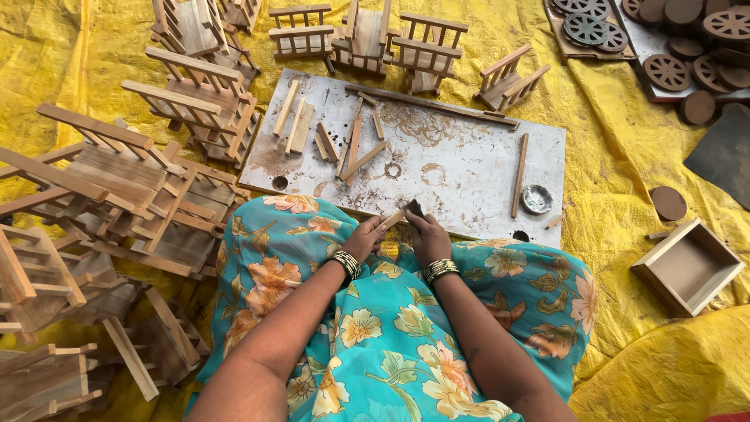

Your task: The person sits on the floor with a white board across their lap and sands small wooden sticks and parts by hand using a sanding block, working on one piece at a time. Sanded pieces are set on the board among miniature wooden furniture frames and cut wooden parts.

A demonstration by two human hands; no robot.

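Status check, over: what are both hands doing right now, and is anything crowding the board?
Left hand holds small wooden strip. Right hand presses dark piece to its tip. Work board carries loose sticks, small metal dish; none touch the hands.

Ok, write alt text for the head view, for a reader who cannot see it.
Seen from above, a seated person's left hand and right hand hold a small wooden stick and a dark block together over a lap in floral cloth. Ahead lies a stained board with loose sticks; wooden frames pile up at left on a yellow sheet.

No packages, labels, signs, screens.
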